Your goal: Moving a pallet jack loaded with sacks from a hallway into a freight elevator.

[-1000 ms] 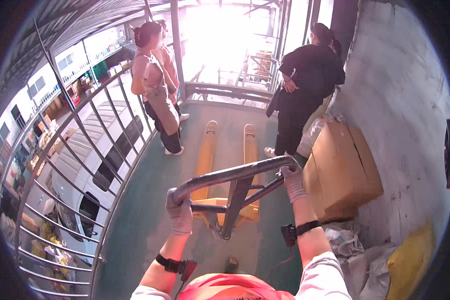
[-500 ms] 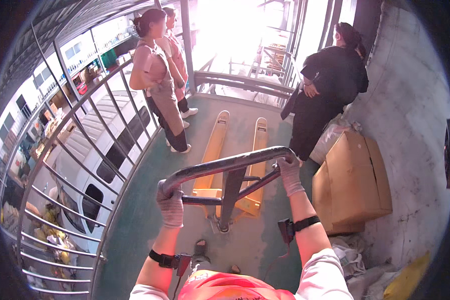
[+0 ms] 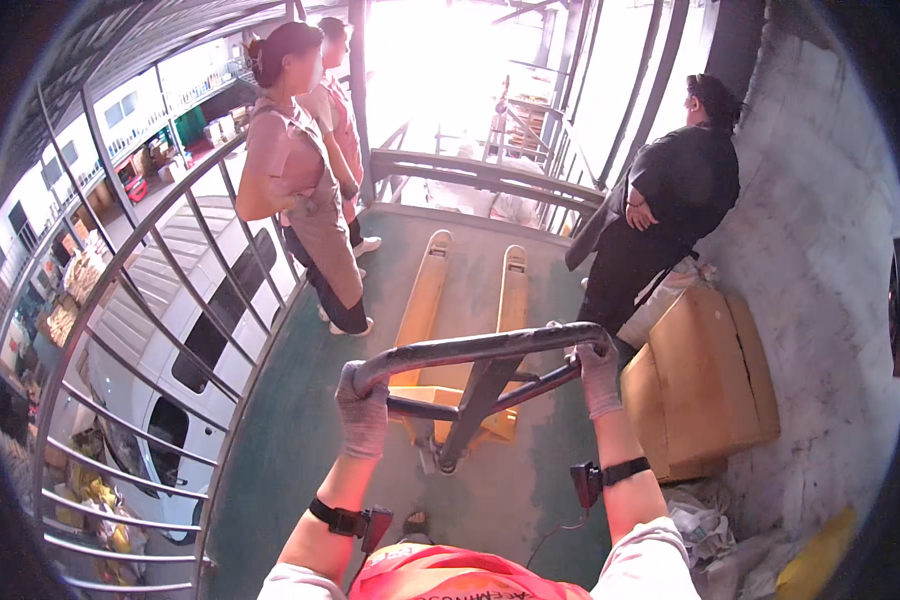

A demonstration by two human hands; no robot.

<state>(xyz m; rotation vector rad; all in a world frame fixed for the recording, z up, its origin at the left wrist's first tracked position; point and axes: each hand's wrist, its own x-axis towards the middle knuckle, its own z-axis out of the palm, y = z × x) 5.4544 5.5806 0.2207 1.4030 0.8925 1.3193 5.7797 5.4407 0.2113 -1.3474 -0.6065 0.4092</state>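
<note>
In front of me stands a yellow pallet jack (image 3: 425,300), its two forks pointing away along the floor with no load on them. Its dark looped handle (image 3: 470,347) rises toward me, and I grip it at both ends. My left hand (image 3: 362,408), in a light knit glove, is wrapped round the left bend of the loop. Round the right bend closes my right hand (image 3: 598,378), gloved the same way. The fingers are partly hidden behind the handle. A dark strap with a small box sits on each forearm.
Two people in aprons (image 3: 305,190) stand left of the forks by a metal railing (image 3: 195,265); a white van is below it. At right, a person in black (image 3: 670,190) stands near cardboard boxes (image 3: 705,380) against the wall (image 3: 820,250). A metal barrier (image 3: 480,175) crosses the far end.
The handle and both my hands sit slightly lower and further right in view. The aprons' wearers appear larger and nearer. My grip stays the same.
</note>
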